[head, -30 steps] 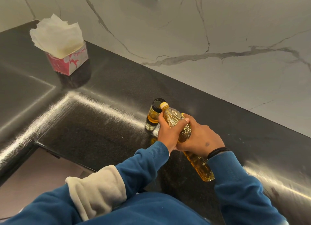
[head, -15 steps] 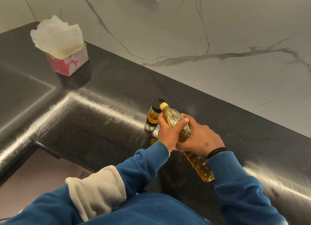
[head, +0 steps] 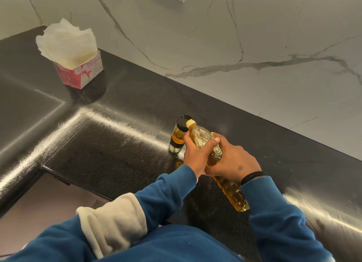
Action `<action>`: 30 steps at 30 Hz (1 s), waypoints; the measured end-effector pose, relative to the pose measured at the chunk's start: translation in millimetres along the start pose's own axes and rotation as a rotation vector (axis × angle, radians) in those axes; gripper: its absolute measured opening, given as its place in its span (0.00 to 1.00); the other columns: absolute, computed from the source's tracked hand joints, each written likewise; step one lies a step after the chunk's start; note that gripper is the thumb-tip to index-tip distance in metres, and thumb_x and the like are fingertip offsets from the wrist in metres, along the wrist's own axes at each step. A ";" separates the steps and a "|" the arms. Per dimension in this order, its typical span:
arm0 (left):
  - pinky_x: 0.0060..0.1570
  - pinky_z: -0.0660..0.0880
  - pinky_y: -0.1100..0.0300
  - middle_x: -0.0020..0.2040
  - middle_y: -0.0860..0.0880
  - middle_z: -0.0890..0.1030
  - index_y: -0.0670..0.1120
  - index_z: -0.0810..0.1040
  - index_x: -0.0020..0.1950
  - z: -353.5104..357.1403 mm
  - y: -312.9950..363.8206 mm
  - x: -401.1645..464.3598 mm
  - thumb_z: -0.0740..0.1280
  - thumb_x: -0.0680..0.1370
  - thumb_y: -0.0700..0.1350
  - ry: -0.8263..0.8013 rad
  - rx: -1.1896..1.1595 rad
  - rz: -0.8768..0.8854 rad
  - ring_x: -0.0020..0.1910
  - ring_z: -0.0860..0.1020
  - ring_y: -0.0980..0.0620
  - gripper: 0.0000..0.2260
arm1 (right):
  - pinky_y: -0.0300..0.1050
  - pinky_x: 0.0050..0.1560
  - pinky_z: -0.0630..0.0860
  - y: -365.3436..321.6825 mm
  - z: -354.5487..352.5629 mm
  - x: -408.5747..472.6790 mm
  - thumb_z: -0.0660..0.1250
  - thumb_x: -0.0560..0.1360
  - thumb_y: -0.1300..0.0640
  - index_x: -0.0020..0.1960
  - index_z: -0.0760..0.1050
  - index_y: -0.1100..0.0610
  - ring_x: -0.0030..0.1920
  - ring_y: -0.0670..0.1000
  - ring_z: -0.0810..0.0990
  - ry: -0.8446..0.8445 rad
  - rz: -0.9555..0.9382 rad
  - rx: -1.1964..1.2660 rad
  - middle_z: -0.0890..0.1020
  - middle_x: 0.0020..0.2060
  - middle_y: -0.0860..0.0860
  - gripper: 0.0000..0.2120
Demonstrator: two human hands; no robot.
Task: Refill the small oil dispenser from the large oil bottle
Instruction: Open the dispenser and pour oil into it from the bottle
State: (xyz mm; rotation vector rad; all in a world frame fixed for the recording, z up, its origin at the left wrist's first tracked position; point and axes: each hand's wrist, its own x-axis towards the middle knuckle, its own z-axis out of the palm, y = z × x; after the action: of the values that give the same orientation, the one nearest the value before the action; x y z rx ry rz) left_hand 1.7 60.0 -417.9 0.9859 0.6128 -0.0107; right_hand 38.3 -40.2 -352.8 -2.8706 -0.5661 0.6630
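Note:
The large plastic oil bottle is tilted, its yellow-ringed mouth resting over the open black rim of the small glass oil dispenser. The dispenser stands upright on the black counter and holds yellow oil in its lower part. My left hand grips the bottle's upper part near the neck, its thumb lying across the top. My right hand grips the bottle's middle from the right side. The bottle's base points back toward me, and it is mostly full of golden oil.
A pink and white tissue box with white tissues sticking out stands at the far left of the counter. A white marble wall runs behind the counter. The counter's front edge drops off at lower left.

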 end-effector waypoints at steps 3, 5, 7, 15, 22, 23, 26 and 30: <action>0.52 0.81 0.40 0.68 0.48 0.70 0.65 0.50 0.76 0.3 0.9 -1.0 0.76 0.73 0.54 -0.001 -0.003 0.000 0.63 0.75 0.43 0.42 | 0.45 0.54 0.81 -0.7 -0.3 0.7 0.76 0.63 0.37 0.78 0.46 0.41 0.55 0.50 0.80 0.000 0.002 -0.004 0.77 0.65 0.50 0.54; 0.52 0.81 0.40 0.67 0.49 0.70 0.64 0.50 0.77 0.3 1.5 -1.6 0.75 0.74 0.53 -0.001 -0.002 -0.005 0.63 0.75 0.43 0.42 | 0.44 0.54 0.81 -1.2 -0.4 0.7 0.77 0.63 0.37 0.78 0.47 0.41 0.55 0.50 0.80 0.001 0.002 -0.005 0.76 0.65 0.50 0.54; 0.52 0.81 0.39 0.67 0.48 0.70 0.65 0.50 0.76 0.2 2.3 -2.0 0.75 0.73 0.53 -0.004 -0.006 -0.014 0.63 0.75 0.43 0.42 | 0.44 0.54 0.81 -1.0 -0.9 0.2 0.77 0.64 0.37 0.78 0.47 0.41 0.55 0.50 0.80 0.002 0.002 -0.010 0.77 0.65 0.50 0.54; 0.48 0.81 0.37 0.69 0.47 0.70 0.67 0.50 0.76 1.8 4.4 -5.3 0.76 0.71 0.55 -0.004 0.000 -0.039 0.63 0.75 0.42 0.43 | 0.43 0.53 0.80 -1.2 -2.6 0.0 0.77 0.63 0.37 0.78 0.47 0.42 0.55 0.50 0.80 0.005 0.008 -0.025 0.77 0.65 0.50 0.54; 0.48 0.81 0.39 0.70 0.47 0.69 0.65 0.49 0.77 2.7 8.0 -7.2 0.75 0.74 0.53 -0.001 0.003 -0.045 0.63 0.74 0.42 0.42 | 0.43 0.54 0.80 -1.2 -3.5 -0.5 0.77 0.64 0.38 0.78 0.48 0.42 0.57 0.50 0.80 -0.006 0.007 -0.011 0.76 0.66 0.50 0.53; 0.47 0.81 0.40 0.70 0.47 0.68 0.65 0.48 0.77 2.8 8.5 -7.8 0.75 0.74 0.53 -0.001 0.005 -0.046 0.63 0.74 0.42 0.42 | 0.43 0.54 0.80 -1.1 -3.6 -0.3 0.77 0.64 0.38 0.78 0.47 0.42 0.57 0.50 0.79 -0.007 0.007 -0.010 0.76 0.66 0.50 0.53; 0.45 0.81 0.41 0.70 0.47 0.68 0.64 0.48 0.77 3.2 10.3 -9.4 0.74 0.75 0.53 -0.001 0.012 -0.048 0.62 0.73 0.42 0.42 | 0.43 0.54 0.80 -0.8 -3.2 0.4 0.77 0.64 0.38 0.78 0.48 0.42 0.57 0.50 0.79 -0.005 0.005 -0.007 0.76 0.66 0.50 0.53; 0.43 0.80 0.43 0.71 0.47 0.68 0.64 0.48 0.77 3.3 12.0 -11.2 0.74 0.75 0.53 -0.007 0.011 -0.049 0.63 0.73 0.42 0.41 | 0.43 0.53 0.80 -0.7 -2.7 1.0 0.77 0.64 0.38 0.77 0.48 0.42 0.56 0.50 0.80 -0.009 0.006 0.003 0.76 0.66 0.50 0.53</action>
State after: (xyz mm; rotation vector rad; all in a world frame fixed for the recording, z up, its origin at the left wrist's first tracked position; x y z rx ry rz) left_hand -2.7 61.3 -401.7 0.9810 0.6312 -0.0608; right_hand 40.1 -39.3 -350.6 -2.8688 -0.5578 0.6777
